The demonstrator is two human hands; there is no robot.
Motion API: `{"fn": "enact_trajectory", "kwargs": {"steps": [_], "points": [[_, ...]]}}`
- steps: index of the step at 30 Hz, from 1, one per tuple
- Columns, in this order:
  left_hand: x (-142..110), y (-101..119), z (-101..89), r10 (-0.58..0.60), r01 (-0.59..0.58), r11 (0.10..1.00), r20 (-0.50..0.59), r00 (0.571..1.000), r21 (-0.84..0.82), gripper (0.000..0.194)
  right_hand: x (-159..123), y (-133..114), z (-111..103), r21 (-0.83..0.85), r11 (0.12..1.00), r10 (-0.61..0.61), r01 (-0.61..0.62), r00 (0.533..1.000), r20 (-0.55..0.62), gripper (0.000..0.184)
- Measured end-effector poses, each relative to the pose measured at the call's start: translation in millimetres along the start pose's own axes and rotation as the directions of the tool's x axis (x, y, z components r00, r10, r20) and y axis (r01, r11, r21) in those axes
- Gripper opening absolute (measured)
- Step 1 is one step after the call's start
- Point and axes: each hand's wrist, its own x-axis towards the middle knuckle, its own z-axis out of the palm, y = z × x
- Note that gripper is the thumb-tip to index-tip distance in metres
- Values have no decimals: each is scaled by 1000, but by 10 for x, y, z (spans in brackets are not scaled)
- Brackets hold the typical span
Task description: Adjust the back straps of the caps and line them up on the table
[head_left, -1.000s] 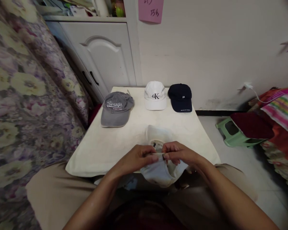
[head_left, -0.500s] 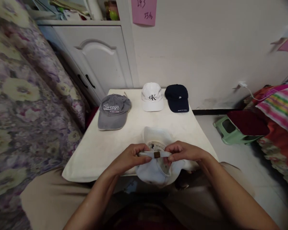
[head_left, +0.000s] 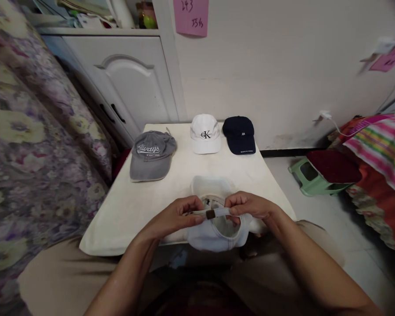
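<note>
A pale blue baseball cap (head_left: pixel 200 235) lies at the table's near edge, its brim pointing away from me and its back opening facing me. Across that opening runs its adjustment strap (head_left: pixel 222 212) with a brown buckle (head_left: pixel 210 214). My left hand (head_left: pixel 186 213) pinches the strap left of the buckle between thumb and fingers. On the other side, my right hand (head_left: pixel 243 206) grips the strap's right part, some fingertips showing inside the opening. Farther back sit a grey cap (head_left: pixel 153 160), a white cap (head_left: pixel 206 136) and a navy cap (head_left: pixel 239 136).
The caps rest on a cream-covered table (head_left: pixel 134 210) set against the wall. A white cabinet (head_left: pixel 128 74) and a floral curtain (head_left: pixel 26 175) stand to the left. To the right are a green stool (head_left: pixel 312 177) with a dark red top and a bed with a striped cover (head_left: pixel 385 140).
The strap has tilted, its right side now slightly higher, and more of the cap's back opening shows. Both hands keep their hold. The whole view has shifted a little.
</note>
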Motion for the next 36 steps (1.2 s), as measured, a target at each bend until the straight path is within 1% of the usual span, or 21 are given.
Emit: {"fn": "enact_trajectory", "kwargs": {"steps": [4, 6, 9, 11, 15, 18, 20, 22, 24, 26, 28, 31, 33, 36], "points": [[82, 56, 54, -2, 7, 996, 62, 998, -91, 24, -7, -8, 12, 11, 1000, 11, -10, 1000, -16, 31], [118, 34, 68, -14, 23, 987, 61, 998, -161, 26, -20, -19, 1, 3, 1000, -2, 2, 1000, -8, 31], [146, -29, 59, -24, 39, 964, 62, 998, -263, 32, -52, -42, -39, -8, 1000, -2, 3, 995, 95, 34], [154, -67, 43, -21, 39, 954, 64, 998, -298, 34, -75, -56, -70, -15, 1000, 9, -7, 987, 160, 35], [169, -96, 22, -17, 40, 945, 75, 997, -324, 33, -108, -53, -119, -24, 999, 28, -24, 983, 182, 29], [189, -69, 19, -11, 47, 940, 109, 994, -338, 36, -127, -31, -146, 3, 1000, -2, 1, 983, 185, 30], [206, -34, 28, -1, 40, 948, 122, 993, -317, 37, -143, -27, -160, 0, 1000, -24, 24, 987, 162, 32], [222, 8, 54, 3, 33, 965, 138, 990, -259, 34, -161, -38, -167, -23, 1000, -3, 7, 985, 170, 36], [237, 47, 105, -3, 33, 982, 155, 988, -188, 32, -170, -56, -158, -28, 1000, 15, -10, 982, 187, 43], [252, 84, 181, -10, 28, 993, 150, 989, -119, 33, -159, -67, -128, -18, 1000, -11, 14, 988, 154, 46], [263, 119, 268, -6, 13, 998, 124, 992, -55, 33, -126, -62, -75, -26, 998, -48, 50, 996, 73, 43], [259, 162, 371, 15, -16, 1000, 91, 996, 11, 32, -58, -28, 22, -39, 999, -31, 31, 1000, -4, 32], [234, 173, 394, 10, -13, 999, 69, 998, 50, 35, -25, -7, 69, -32, 999, -8, 7, 999, -31, 28], [162, 156, 356, -20, 17, 994, 33, 999, 105, 44, -18, -13, 89, -50, 999, 5, -9, 998, -68, 28]]}}
